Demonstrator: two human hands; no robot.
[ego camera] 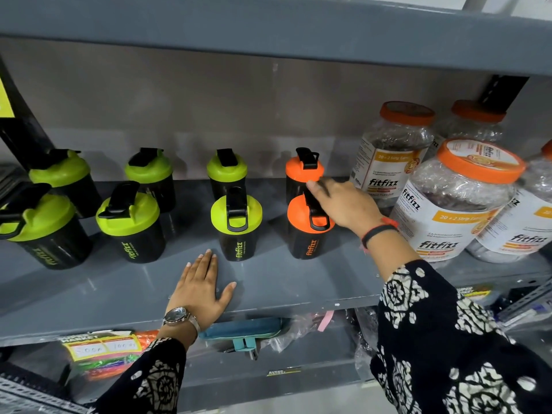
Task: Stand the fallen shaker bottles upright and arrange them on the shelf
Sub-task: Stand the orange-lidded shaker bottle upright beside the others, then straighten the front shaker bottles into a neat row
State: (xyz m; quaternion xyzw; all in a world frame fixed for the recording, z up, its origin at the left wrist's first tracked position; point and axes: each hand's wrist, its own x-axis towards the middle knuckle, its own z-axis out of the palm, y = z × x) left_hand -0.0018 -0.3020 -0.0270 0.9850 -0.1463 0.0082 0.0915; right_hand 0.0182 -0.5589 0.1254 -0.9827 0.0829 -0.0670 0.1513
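Several black shaker bottles stand upright in two rows on the grey shelf (268,282). Most have green lids, such as the front one (236,225) and its neighbour (128,221). Two at the right have orange lids: a front one (307,231) and a back one (301,171). My right hand (343,204) rests on the lid of the front orange shaker, fingers over its black flip cap. My left hand (201,286) lies flat on the shelf near its front edge, fingers apart, holding nothing.
Large clear jars with orange lids (457,198) crowd the right end of the shelf, close to my right wrist. Another shelf (268,31) runs overhead. Below, a lower shelf holds packaged goods (245,333) and a yellow price tag (101,346).
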